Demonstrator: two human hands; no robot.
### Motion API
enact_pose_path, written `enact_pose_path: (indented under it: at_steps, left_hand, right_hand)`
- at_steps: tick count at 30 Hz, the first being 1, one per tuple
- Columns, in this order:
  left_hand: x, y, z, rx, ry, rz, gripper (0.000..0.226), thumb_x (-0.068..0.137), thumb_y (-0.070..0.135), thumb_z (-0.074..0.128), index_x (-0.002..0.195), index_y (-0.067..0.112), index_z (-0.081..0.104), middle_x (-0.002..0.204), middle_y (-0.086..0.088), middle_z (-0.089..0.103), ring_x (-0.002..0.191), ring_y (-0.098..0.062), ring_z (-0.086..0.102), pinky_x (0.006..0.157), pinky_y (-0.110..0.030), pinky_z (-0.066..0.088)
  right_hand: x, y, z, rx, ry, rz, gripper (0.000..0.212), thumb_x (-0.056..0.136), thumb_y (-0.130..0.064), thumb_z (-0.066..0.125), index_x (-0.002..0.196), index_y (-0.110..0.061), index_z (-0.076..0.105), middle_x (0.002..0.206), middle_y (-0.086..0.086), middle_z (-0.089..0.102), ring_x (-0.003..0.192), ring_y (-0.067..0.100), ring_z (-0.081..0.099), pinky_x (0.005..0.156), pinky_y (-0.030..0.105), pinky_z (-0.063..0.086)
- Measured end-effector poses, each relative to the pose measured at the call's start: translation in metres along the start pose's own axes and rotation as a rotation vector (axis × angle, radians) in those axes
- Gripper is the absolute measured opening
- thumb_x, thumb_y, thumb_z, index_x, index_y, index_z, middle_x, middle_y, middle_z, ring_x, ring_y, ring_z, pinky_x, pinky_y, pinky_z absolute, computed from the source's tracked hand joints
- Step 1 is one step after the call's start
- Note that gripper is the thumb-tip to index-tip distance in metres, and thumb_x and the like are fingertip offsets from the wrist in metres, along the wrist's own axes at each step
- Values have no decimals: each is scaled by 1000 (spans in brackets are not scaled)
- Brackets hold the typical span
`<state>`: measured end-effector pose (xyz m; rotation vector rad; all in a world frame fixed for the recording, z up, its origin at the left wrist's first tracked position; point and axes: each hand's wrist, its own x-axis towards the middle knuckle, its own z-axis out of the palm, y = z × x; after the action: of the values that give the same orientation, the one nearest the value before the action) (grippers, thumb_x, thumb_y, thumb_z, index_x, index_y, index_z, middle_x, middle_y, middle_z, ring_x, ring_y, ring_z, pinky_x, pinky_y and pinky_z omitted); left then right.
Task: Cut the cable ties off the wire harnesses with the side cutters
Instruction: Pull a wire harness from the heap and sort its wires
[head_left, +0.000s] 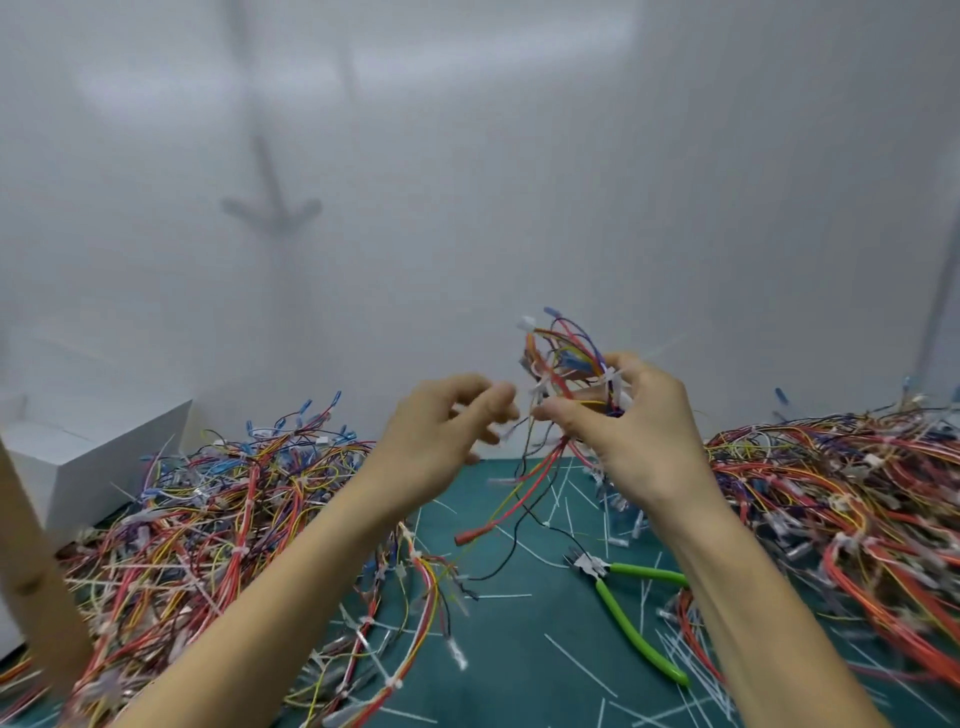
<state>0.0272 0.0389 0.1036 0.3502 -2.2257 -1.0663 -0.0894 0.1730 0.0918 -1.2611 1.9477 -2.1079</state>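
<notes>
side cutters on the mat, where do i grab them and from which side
Take the green handles from above, near their middle. The side cutters lie flat on the mat, with the handles splayed toward you and the cutting head pointing away.

Left hand (447, 415) bare, right hand (634, 431) bare, wrists uncovered, left forearm bare, well left of the green-handled side cutters (623, 620), right forearm bare, just right of them, fingertips blurred
</notes>
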Motion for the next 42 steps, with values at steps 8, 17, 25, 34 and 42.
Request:
enact_pose_path:
  at_steps: [8,17,25,34,42]
  left_hand:
    - [-24,-57,-11,690,-343,84,57,97,60,37,58,25,58,51,15,58,49,0,53,56,-23,40]
    - [-11,-69,-16,128,-117,67,53,95,57,48,54,25,38,51,10,29,50,-8,25,51,-24,22]
    - [-8,-63,-23,15,-79,30,59,89,69,46,53,24,36,53,9,29,52,-10,24,51,-22,24]
    - [-15,-61,-30,-71,-228,-125,58,85,75,47,59,23,45,56,7,39,54,-7,38,59,-26,32]
    - [-29,-47,-30,-22,-635,-45,19,96,36,58,108,29,71,111,-9,65,108,-21,58,92,-19,43]
  right_hand:
    - [10,11,-12,43,165,-18,27,85,-19,77,107,-18,62,79,-8,77,71,6,70,61,21,48]
    - [12,14,-21,70,225,-16,20,92,-18,70,107,-11,61,77,3,74,53,8,56,61,32,49]
    - [10,16,-17,-250,121,2,5,94,-25,65,95,-21,62,74,-7,70,74,9,68,67,27,48]
    - [8,12,-19,-225,260,-85,2,97,-27,61,96,-25,61,79,-9,68,67,0,66,62,23,52]
    - [12,16,-29,-146,424,-128,8,98,-25,61,103,-20,58,78,-14,65,66,-14,61,54,11,44]
